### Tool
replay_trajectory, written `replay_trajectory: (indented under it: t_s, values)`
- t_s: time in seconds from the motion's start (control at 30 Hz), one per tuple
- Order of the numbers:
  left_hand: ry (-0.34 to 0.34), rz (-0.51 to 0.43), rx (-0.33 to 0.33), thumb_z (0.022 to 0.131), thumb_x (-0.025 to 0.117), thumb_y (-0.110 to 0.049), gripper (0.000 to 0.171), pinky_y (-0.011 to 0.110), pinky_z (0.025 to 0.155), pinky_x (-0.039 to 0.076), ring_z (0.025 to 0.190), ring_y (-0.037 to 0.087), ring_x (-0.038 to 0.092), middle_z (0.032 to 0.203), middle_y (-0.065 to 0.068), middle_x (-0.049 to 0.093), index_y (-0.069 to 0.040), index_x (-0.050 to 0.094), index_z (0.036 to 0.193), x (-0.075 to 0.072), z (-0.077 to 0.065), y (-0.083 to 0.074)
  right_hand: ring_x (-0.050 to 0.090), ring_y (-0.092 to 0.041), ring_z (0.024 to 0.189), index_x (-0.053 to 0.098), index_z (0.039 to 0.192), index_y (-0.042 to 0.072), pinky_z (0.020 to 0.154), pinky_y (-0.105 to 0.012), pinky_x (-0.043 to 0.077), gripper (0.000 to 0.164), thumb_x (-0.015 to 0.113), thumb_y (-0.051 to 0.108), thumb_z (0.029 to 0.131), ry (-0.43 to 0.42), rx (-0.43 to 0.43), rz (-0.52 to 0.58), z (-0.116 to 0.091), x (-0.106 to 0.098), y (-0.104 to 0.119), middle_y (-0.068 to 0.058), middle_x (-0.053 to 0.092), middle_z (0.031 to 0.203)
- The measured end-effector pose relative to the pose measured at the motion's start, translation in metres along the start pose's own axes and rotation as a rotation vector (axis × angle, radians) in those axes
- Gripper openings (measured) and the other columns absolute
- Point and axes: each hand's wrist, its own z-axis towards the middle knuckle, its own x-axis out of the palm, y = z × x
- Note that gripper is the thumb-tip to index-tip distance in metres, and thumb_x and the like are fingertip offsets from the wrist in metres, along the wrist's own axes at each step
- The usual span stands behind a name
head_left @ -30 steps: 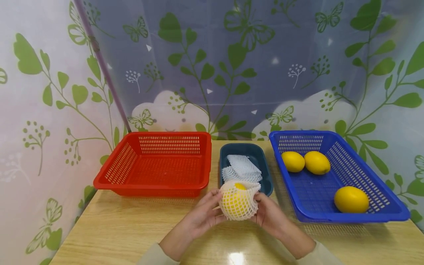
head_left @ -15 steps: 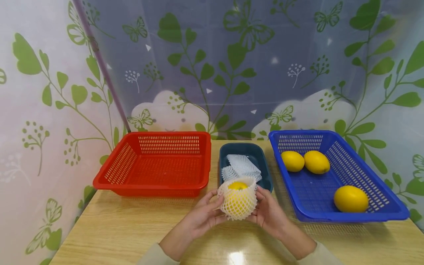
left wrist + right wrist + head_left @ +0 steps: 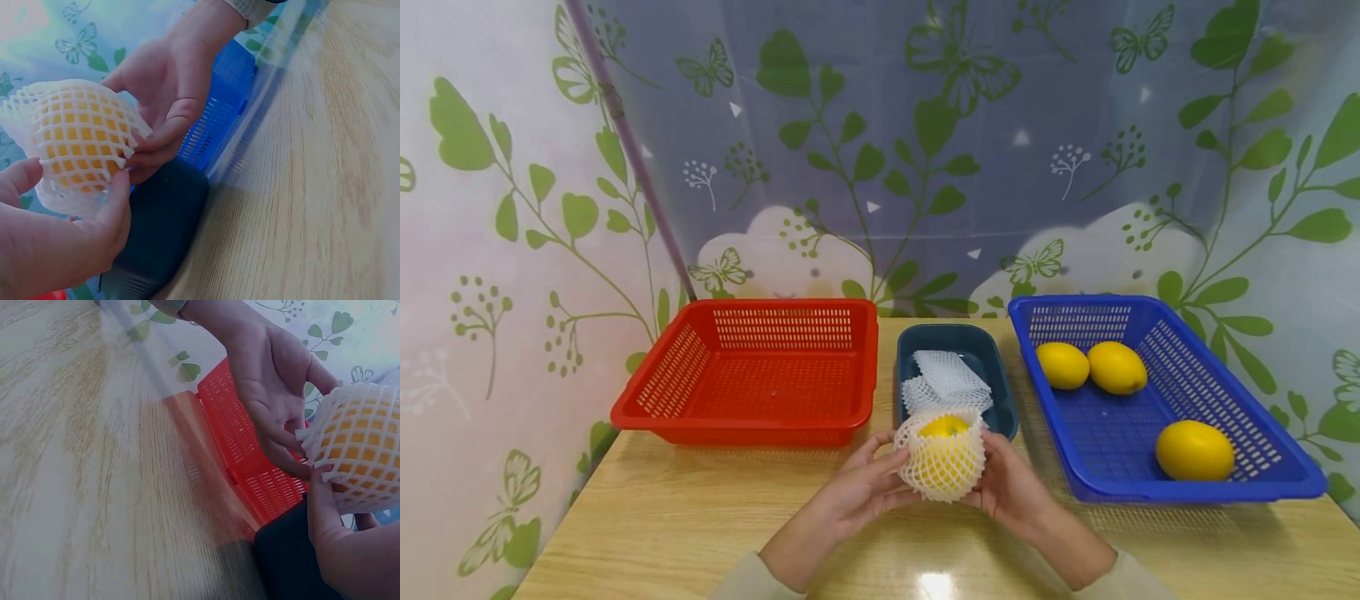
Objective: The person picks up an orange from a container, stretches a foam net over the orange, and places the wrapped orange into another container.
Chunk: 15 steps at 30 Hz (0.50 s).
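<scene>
A yellow lemon (image 3: 946,427) sits inside a white foam net sleeve (image 3: 942,471), its top showing through the sleeve's open upper end. My left hand (image 3: 865,483) grips the netted lemon from the left, thumb at its side and fingers beneath. From the right, my right hand (image 3: 1011,487) holds the same sleeve, with its fingertips at the net's lower edge. Both wrist views show the mesh stretched round the fruit, and the left wrist view shows fingertips of both hands (image 3: 119,178) pinching near its edge. The netted lemon is held in front of a dark teal tray (image 3: 1009,400).
Folded white foam nets (image 3: 951,379) lie in the teal tray. A red basket (image 3: 775,433) stands to the left. On the right, a blue basket (image 3: 1150,492) holds a lemon (image 3: 1195,450) near its front and two more lemons (image 3: 1117,367) at the back. A patterned curtain hangs behind.
The sleeve's upper end has opened wider, and more of the lemon's top shows. The netted lemon has tilted slightly within my hands, which stay in nearly the same place.
</scene>
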Motion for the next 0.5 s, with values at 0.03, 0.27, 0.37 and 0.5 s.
replay_trajectory:
  t_s: [0.03, 0.27, 0.37, 0.5]
  values:
    - [-0.008, 0.009, 0.001, 0.097, 0.060, -0.020, 0.050, 0.047, 0.101, 0.045, 0.110, 0.024, 0.061, 0.124, 0.011, 0.058, -0.007, 0.031, 0.135, 0.0000, 0.0001, 0.0001, 0.060, -0.012, 0.099, 0.051, 0.118, 0.020, 0.085, -0.028, 0.053, 0.038, 0.020, 0.037, 0.106, -0.003, 0.003, 0.000, -0.0003, 0.0001, 0.0000, 0.001, 0.061, 0.111]
    - [-0.055, 0.113, 0.062, 0.096, 0.060, -0.019, 0.051, 0.049, 0.100, 0.046, 0.111, 0.024, 0.059, 0.129, 0.012, 0.054, -0.008, 0.034, 0.138, -0.0001, 0.0019, -0.0002, 0.060, -0.013, 0.097, 0.053, 0.116, 0.019, 0.083, -0.028, 0.053, 0.037, 0.021, 0.033, 0.106, -0.022, 0.011, -0.004, -0.0009, 0.0004, -0.0005, 0.000, 0.061, 0.109]
    - [-0.057, 0.175, 0.110, 0.097, 0.059, -0.018, 0.058, 0.047, 0.100, 0.046, 0.115, 0.024, 0.055, 0.141, 0.017, 0.040, -0.006, 0.030, 0.145, 0.0001, 0.0022, -0.0008, 0.060, -0.014, 0.098, 0.051, 0.117, 0.018, 0.085, -0.029, 0.054, 0.035, 0.020, 0.028, 0.105, -0.021, 0.004, 0.006, -0.0006, 0.0013, -0.0011, -0.001, 0.060, 0.109]
    - [-0.042, 0.285, 0.194, 0.098, 0.057, -0.017, 0.061, 0.046, 0.104, 0.042, 0.129, 0.030, 0.046, 0.150, 0.019, 0.032, -0.011, 0.026, 0.150, 0.0005, 0.0015, -0.0021, 0.060, -0.013, 0.097, 0.049, 0.117, 0.016, 0.085, -0.029, 0.054, 0.034, 0.019, 0.022, 0.103, -0.021, -0.001, 0.030, 0.0002, 0.0029, -0.0021, -0.002, 0.059, 0.107]
